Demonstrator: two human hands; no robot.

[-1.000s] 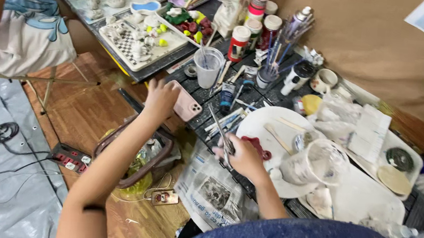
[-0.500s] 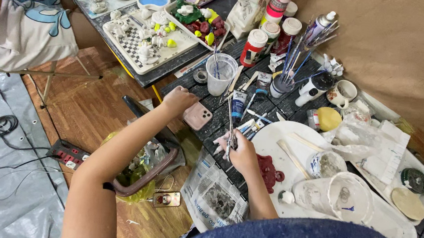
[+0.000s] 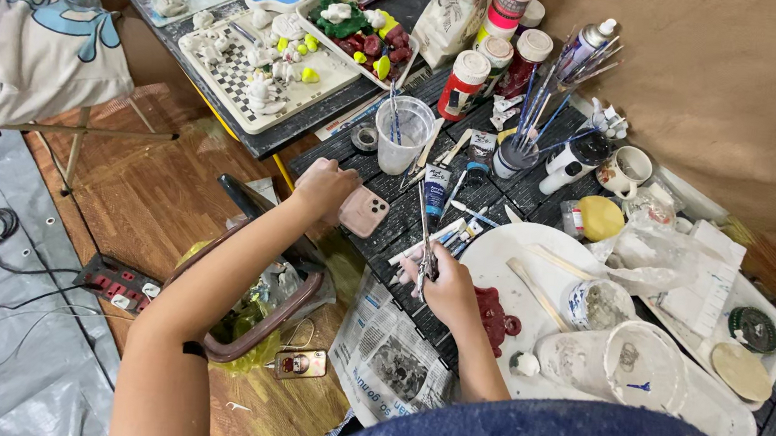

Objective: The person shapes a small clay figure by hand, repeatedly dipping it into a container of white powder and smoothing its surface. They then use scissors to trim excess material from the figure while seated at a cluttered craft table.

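My left hand rests on a pink phone lying on the dark slatted table, fingers curled over its left end. My right hand is closed around a thin paintbrush that points up toward a clear plastic cup holding brushes. Just right of that hand a dark red clay piece lies on a white round plate. Paint tubes lie between the cup and my right hand.
Trays of small clay figures sit at the far left of the table. Paint bottles, a jar of brushes, a mug and clear tubs crowd the right. Newspaper, a basket and a power strip lie on the wooden floor.
The view has shifted so that the table sits lower and nearer. My left hand stays on the phone and my right hand keeps the brush, now raised slightly toward the cup.
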